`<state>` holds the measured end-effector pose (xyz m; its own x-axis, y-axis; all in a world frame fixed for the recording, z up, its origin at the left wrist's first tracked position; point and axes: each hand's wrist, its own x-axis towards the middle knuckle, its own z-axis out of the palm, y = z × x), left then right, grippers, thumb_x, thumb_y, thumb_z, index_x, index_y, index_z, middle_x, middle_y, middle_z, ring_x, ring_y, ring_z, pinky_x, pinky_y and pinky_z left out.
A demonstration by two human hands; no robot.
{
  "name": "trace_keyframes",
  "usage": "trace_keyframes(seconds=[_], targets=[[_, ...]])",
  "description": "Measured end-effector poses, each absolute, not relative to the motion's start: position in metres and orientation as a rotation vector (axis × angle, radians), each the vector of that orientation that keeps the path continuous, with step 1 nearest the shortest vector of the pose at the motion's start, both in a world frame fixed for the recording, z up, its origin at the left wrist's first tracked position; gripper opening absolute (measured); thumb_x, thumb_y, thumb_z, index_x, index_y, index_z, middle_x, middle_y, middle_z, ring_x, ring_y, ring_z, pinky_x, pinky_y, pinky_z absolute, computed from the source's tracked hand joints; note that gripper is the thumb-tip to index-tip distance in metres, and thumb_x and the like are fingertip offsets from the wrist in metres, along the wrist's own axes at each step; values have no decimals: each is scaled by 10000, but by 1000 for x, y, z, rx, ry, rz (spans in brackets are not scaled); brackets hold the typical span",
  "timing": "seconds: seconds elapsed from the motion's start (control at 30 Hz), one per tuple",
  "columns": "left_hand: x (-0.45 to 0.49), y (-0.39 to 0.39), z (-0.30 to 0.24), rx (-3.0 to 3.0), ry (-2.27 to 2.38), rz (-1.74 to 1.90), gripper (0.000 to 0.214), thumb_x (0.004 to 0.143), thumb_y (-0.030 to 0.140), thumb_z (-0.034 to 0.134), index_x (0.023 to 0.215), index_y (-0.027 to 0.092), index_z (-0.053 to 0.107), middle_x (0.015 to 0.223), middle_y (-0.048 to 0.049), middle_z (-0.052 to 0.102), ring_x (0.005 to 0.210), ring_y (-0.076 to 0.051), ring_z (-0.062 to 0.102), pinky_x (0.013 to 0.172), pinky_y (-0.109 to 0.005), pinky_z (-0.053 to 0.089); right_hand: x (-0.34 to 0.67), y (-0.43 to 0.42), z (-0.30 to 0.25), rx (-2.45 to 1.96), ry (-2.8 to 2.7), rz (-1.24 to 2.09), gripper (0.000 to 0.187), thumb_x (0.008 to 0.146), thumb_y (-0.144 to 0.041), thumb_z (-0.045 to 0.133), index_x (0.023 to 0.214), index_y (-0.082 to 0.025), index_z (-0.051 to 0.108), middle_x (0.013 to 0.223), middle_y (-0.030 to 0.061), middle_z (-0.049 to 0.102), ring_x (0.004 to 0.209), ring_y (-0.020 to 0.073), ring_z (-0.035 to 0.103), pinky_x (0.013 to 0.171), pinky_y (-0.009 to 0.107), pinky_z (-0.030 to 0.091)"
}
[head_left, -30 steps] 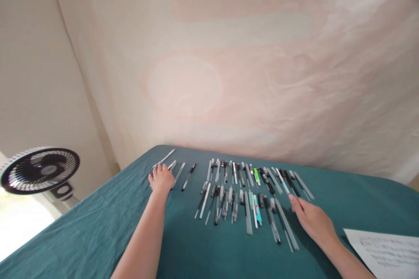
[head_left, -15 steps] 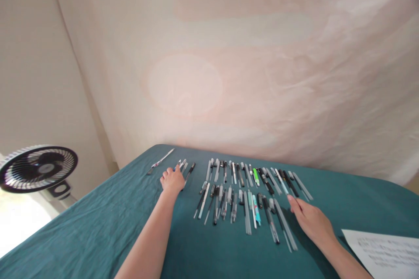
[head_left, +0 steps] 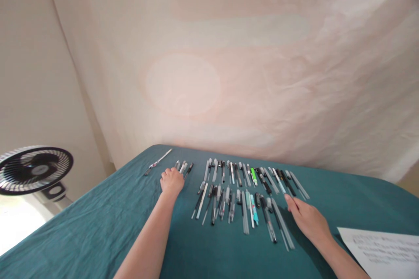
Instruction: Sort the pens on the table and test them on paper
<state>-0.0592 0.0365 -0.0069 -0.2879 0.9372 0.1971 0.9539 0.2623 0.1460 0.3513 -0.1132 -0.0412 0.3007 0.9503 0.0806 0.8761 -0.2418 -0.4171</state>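
Observation:
My left hand (head_left: 172, 181) rests low on the cloth at the left, fingers curled down over a small group of pens. Clear-barrelled pens (head_left: 182, 167) poke out beyond its knuckles, and a dark pen (head_left: 189, 170) lies just to its right. Its fingertips are hidden, so what they grip cannot be made out. At the right, my right hand (head_left: 309, 221) is closed, thumb on top, around the near end of a slim white and pale-blue pen (head_left: 279, 182). That pen points away over the right end of the back row.
Two rows of pens, caps and clear tubes lie mid-table, with a green highlighter (head_left: 254, 176) and a turquoise pen (head_left: 254, 210) among them. A lone pen (head_left: 158, 161) lies far left. A printed sheet (head_left: 379, 248) is at right, a fan (head_left: 37, 170) beyond the left edge.
My left hand's fingers have drawn in and curled; its index finger pointed forward before. My right hand keeps its hold on the pen. The view has shifted slightly.

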Motion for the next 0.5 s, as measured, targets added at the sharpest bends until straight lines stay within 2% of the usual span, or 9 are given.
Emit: trace_keyframes(seconds=[0.17,0.43,0.5], targets=[[-61,37,-4,-1817,-2480,-395,419,753,358,467,1024,53,557,1104,-214,505,1038,-353,446,794,-411,372,351,-114,-41,-2187,-1630,253,545,840,-563,162,648,-244,561,669,23,650,678,207,598,560,256,352],[-51,34,30,-1898,-2410,-612,411,827,359,332,983,59,565,1096,-226,507,1046,-349,447,800,-433,365,352,-113,-38,-2081,-1498,285,547,829,-574,198,594,-223,546,565,28,617,596,190,583,552,250,365],[-36,33,46,-2011,-2319,-699,370,832,345,334,918,83,581,1030,-189,552,1049,-308,453,842,-402,345,354,-112,-37,-1986,-1400,316,550,824,-580,216,578,-209,538,522,28,594,550,177,567,544,248,372]])
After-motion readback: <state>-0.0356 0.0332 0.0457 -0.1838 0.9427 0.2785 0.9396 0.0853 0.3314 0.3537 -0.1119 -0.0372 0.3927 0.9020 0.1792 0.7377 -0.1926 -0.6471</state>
